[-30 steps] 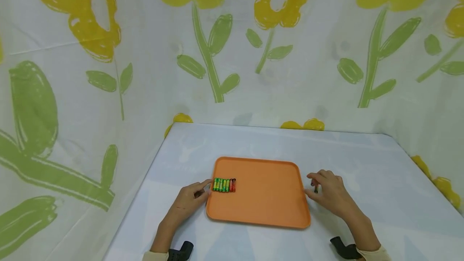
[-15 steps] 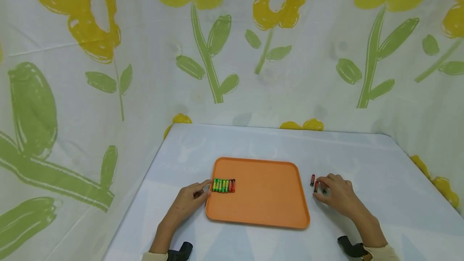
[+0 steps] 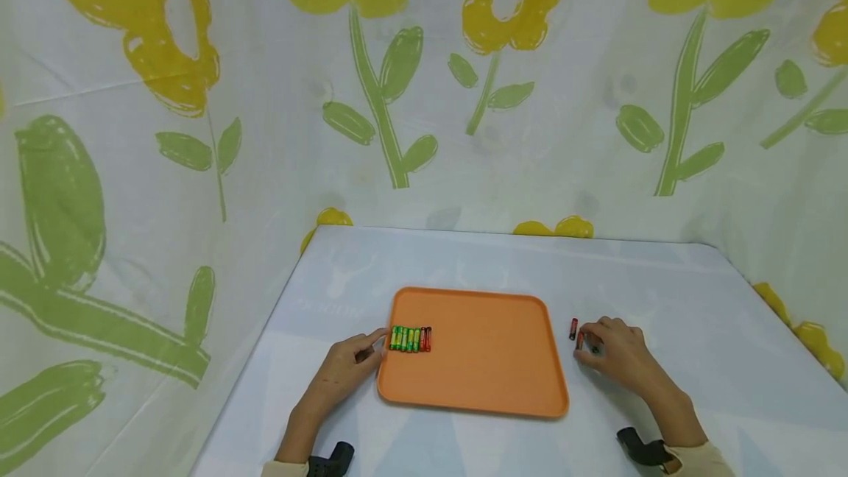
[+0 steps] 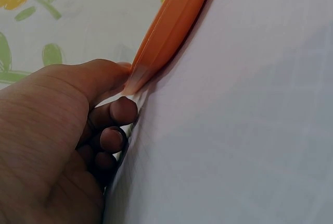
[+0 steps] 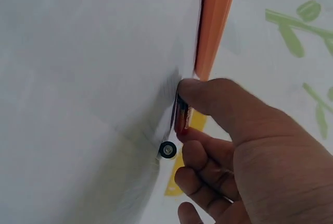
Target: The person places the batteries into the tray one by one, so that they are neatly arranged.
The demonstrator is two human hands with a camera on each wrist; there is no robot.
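Note:
My left hand [image 3: 344, 370] rests at the left edge of the orange tray [image 3: 490, 396], index fingertip and thumb at the rim; in the left wrist view the thumb touches the tray's side [image 4: 166, 31] and the other fingers curve loosely below. Beyond the tray's right side, my right hand [image 3: 616, 352] pinches a red battery [image 5: 182, 114] between thumb and index finger, down at the tabletop. A second red battery [image 3: 573, 328] lies just left of those fingertips. Under the hand, the round end of another battery [image 5: 168, 150] shows, mostly hidden in the head view.
Inside the tray at its left edge lies a tight side-by-side row of several green batteries [image 3: 404, 338] and two red batteries [image 3: 426, 339]. A pale cloth [image 3: 464, 260] covers the table, and a flower-printed curtain [image 3: 563, 153] rises behind it.
Over the past second my right hand has drawn back to the right from the tray's edge, uncovering the red battery lying there. My left hand and the row of batteries have stayed put.

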